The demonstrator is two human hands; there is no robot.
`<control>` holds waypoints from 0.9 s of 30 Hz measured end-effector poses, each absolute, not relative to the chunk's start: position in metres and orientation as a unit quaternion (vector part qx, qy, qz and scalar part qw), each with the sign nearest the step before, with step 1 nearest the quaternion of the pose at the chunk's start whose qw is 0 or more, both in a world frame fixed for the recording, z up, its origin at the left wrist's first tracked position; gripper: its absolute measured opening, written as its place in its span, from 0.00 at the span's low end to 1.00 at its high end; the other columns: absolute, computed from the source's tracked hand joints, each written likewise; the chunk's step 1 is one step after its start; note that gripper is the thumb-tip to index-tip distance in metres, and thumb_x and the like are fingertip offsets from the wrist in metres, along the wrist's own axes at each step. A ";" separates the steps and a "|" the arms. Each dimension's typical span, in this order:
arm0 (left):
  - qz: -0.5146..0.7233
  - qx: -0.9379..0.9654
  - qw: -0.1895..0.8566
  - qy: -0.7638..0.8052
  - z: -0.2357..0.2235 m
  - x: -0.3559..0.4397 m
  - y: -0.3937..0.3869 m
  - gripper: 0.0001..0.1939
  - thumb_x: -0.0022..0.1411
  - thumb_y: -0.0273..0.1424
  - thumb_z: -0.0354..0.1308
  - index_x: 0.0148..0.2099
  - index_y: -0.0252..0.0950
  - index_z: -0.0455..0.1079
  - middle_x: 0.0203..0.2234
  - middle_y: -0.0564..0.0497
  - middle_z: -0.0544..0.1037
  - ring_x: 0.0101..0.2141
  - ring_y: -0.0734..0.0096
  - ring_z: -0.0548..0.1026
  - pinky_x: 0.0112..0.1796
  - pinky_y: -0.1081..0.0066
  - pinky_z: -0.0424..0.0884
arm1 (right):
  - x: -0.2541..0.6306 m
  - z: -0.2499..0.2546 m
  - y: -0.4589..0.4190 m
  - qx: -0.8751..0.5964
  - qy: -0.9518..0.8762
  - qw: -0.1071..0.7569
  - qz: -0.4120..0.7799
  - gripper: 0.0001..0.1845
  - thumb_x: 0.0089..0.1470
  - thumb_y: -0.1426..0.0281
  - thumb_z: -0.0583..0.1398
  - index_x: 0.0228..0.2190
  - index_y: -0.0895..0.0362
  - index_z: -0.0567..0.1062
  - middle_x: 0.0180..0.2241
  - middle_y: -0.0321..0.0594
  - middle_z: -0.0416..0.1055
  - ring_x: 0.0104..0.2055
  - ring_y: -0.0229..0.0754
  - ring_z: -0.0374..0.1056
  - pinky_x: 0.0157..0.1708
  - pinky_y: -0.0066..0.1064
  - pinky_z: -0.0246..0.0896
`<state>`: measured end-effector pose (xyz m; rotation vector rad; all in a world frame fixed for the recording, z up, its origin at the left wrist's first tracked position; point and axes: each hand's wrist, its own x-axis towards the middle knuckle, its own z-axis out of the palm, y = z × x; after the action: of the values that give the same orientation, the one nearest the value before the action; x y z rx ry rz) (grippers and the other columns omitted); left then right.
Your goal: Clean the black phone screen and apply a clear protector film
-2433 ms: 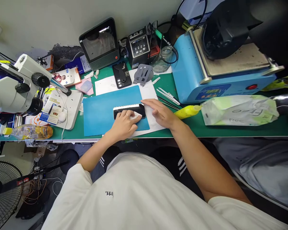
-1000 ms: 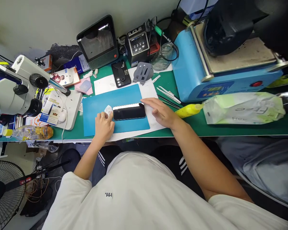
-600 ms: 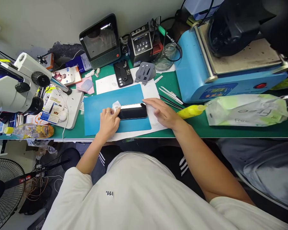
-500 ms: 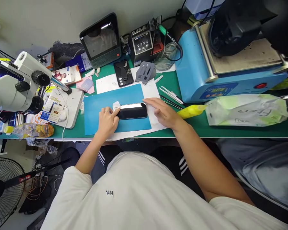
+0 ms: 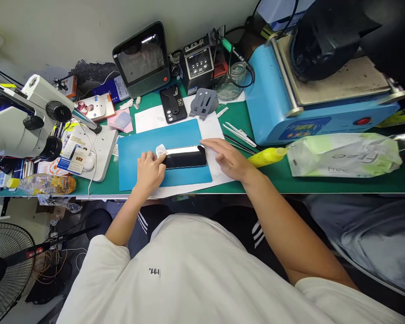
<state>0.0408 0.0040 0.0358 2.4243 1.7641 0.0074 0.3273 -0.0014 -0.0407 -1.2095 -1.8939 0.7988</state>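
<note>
A smartphone (image 5: 186, 157) lies flat, dark screen up, on a blue mat (image 5: 140, 148). My left hand (image 5: 150, 171) presses a small white wipe (image 5: 161, 150) against the phone's left end; its fingers are bent over the wipe. At the phone's right end is my right hand (image 5: 230, 158), its fingers stretched out and the fingertips at the upper right corner. Under the mat lies white paper (image 5: 219, 168). Behind it rests a black phone case or cased phone (image 5: 173, 103), camera side up.
To the right stand a blue machine (image 5: 283, 108), a pack of wipes (image 5: 344, 155) and a yellow bottle (image 5: 266, 157). Tweezers (image 5: 239, 133) lie near my right hand. A microscope (image 5: 50, 112) and a drink bottle (image 5: 47, 184) are at left. A smart display (image 5: 141, 60) stands behind.
My left hand and the wipe have shifted very slightly left at the phone's end. My right hand keeps its place at the right corner.
</note>
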 end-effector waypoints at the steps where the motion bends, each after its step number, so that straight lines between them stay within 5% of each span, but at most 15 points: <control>1: 0.002 0.806 0.071 0.587 0.036 0.039 0.001 0.26 0.70 0.25 0.45 0.63 0.44 0.75 0.44 0.42 0.71 0.46 0.52 0.66 0.48 0.57 0.64 | 0.327 -0.040 -0.001 -0.471 -0.739 0.368 0.311 0.53 0.60 0.34 0.35 0.66 0.52 0.71 0.64 0.53 0.70 0.67 0.62 0.65 0.68 0.58 0.59; 21: 0.033 0.841 0.101 0.531 0.036 0.046 -0.013 0.22 0.75 0.32 0.48 0.66 0.48 0.73 0.47 0.43 0.73 0.47 0.55 0.67 0.48 0.58 0.63 | 0.329 -0.043 -0.001 -0.474 -0.731 0.378 0.312 0.52 0.60 0.33 0.36 0.67 0.50 0.69 0.65 0.51 0.70 0.67 0.62 0.65 0.68 0.58 0.59; 27: 0.098 0.815 0.090 0.563 0.034 0.038 -0.006 0.23 0.78 0.37 0.48 0.69 0.39 0.67 0.53 0.40 0.74 0.50 0.55 0.69 0.51 0.59 0.65 | 0.329 -0.043 -0.001 -0.473 -0.731 0.377 0.315 0.52 0.60 0.33 0.37 0.67 0.51 0.69 0.65 0.52 0.70 0.67 0.61 0.65 0.68 0.57 0.59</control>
<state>0.0377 -0.0056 0.0337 2.4249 1.6752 0.2927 0.3289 -0.0007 -0.0428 -1.2093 -1.8698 0.8041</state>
